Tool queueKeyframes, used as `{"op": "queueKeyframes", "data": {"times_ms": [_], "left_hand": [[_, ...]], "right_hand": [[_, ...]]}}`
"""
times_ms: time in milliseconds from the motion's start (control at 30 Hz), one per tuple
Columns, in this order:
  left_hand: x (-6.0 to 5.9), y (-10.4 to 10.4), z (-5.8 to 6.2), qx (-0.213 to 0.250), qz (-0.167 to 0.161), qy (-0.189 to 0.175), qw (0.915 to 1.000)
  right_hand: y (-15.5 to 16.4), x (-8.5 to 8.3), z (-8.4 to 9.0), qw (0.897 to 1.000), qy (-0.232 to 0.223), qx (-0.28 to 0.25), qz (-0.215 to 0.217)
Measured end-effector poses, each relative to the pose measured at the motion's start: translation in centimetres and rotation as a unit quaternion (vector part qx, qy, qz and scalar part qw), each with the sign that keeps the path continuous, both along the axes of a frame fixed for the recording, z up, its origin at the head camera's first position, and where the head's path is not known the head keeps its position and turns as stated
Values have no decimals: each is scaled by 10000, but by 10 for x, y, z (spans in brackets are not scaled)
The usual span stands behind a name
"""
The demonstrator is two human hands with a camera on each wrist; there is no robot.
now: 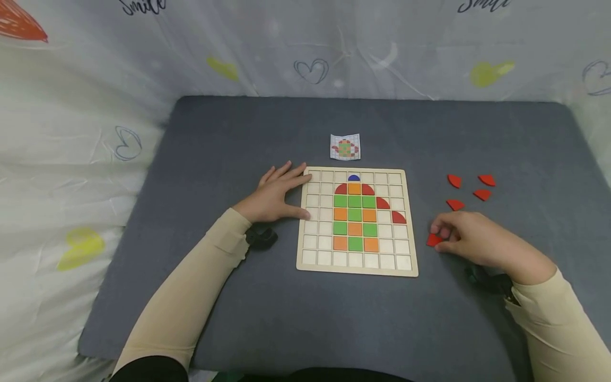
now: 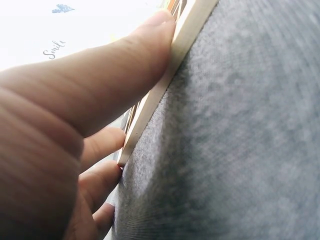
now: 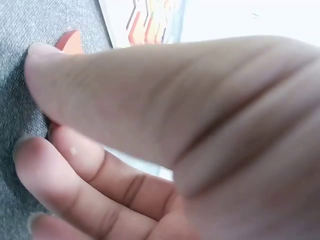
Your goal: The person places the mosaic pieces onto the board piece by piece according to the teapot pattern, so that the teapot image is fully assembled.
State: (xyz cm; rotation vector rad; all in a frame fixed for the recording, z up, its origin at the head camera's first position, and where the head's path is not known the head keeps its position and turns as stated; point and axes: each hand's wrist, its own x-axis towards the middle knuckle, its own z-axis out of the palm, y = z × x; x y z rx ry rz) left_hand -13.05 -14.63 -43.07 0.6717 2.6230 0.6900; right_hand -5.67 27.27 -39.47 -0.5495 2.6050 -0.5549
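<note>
A wooden grid board (image 1: 357, 269) lies on the grey mat, holding green and orange squares, red quarter-circles and a blue half-circle (image 1: 354, 178). My left hand (image 1: 279, 193) rests flat on the mat with straight fingers against the board's left edge. In the left wrist view its thumb (image 2: 125, 55) presses the board's rim (image 2: 165, 85). To the right of the board, my right hand (image 1: 441, 236) pinches a red quarter-circle piece (image 1: 431, 240) that lies on the mat. The right wrist view shows that red piece (image 3: 70, 41) just past the thumb tip.
Several loose red quarter-circle pieces (image 1: 454, 181) lie on the mat (image 1: 286, 318) beyond the right hand. A small pattern card (image 1: 345, 146) sits behind the board. A white printed cloth (image 1: 71, 159) walls in the mat on three sides.
</note>
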Motion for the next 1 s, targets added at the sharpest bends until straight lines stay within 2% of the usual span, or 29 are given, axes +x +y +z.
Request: {"op": "queueKeyframes", "data": {"times_ms": [233,467,767,1000], "left_hand": [[-1,-1,-3,-23,2,74,10000],[-1,-1,-1,-9,9,65,10000],[-1,0,0,-32,28,55,10000],[-1,0,0,-45,43,63,10000]], "right_hand": [[-7,0,-1,9993,340,-48,131],[-18,-1,-5,9993,228,-230,-174],[-18,-2,-5,9992,239,-297,-136],[-19,-2,-2,9959,624,-654,-90]]}}
